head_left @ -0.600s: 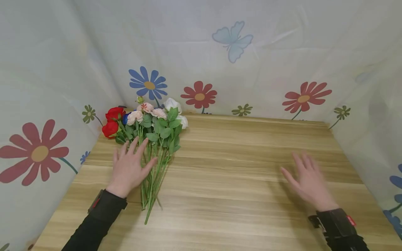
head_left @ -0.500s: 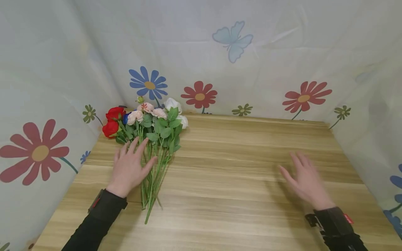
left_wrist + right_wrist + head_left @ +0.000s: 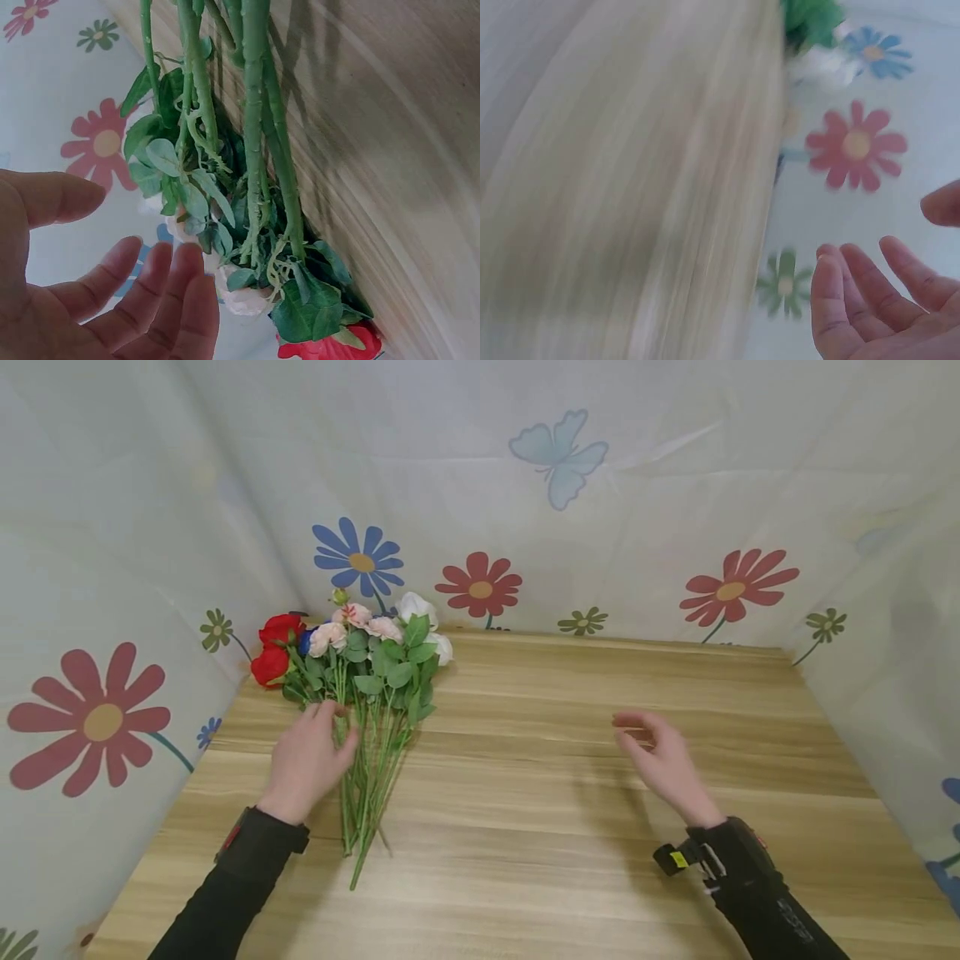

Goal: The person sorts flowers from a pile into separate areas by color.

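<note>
A bunch of long-stemmed flowers lies on the left of the table, heads toward the back: red roses [image 3: 270, 666], pale pink blooms [image 3: 327, 638], white blooms [image 3: 415, 608] and a bit of blue. My left hand [image 3: 303, 766] hovers beside the green stems [image 3: 367, 785], just below the leaves. In the left wrist view its loosely bent fingers [image 3: 135, 300] hold nothing and stand apart from the stems [image 3: 255, 120]. My right hand [image 3: 663, 770] is above the right part of the table, with nothing in it. Its fingers [image 3: 874, 292] are relaxed and slightly bent, the thumb apart.
A wood-grain table [image 3: 510, 760] spreads under both hands. White cloth walls [image 3: 637, 502] printed with flowers and a butterfly enclose it at the back and both sides. The blooms lie close to the back wall.
My right hand has moved left, its fingers bending inward. My left hand's spread fingers have drawn together and bent beside the stems. The flowers keep their arrangement; the view shifted slightly.
</note>
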Motion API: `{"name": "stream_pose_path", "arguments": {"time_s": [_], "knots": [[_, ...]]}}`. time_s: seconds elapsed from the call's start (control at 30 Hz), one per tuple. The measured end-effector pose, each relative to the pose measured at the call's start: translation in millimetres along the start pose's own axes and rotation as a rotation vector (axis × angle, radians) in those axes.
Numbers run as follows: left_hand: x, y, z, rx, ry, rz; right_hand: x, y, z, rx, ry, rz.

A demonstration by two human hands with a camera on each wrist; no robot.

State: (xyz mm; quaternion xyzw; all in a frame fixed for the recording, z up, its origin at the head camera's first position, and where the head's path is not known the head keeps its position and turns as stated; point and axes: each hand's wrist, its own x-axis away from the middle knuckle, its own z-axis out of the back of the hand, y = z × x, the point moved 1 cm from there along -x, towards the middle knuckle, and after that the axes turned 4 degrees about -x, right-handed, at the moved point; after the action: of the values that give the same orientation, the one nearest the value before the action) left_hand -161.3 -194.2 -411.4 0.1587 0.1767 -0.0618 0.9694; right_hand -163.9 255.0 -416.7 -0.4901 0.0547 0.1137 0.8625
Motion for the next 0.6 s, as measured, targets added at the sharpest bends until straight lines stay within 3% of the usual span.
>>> {"name": "stream_pose_path", "arguments": {"time_s": [0.17,0.3,0.43,0.6], "knots": [[0.8,-5.6,-0.8,0.011,-0.107,0.072,-14.0,-17.7,-28.2,-0.251,-0.105,-0.087],[2.2,-11.0,-3.7,-0.002,-0.181,0.098,-21.3,-29.5,-52.2,-0.388,-0.176,-0.126],[2.6,-16.7,-10.2,-0.021,-0.254,0.115,-25.8,-38.9,-71.1,-0.484,-0.226,-0.153],[2.7,-23.4,-18.8,-0.017,-0.317,0.14,-29.4,-47.9,-83.4,-0.53,-0.266,-0.168]]}}
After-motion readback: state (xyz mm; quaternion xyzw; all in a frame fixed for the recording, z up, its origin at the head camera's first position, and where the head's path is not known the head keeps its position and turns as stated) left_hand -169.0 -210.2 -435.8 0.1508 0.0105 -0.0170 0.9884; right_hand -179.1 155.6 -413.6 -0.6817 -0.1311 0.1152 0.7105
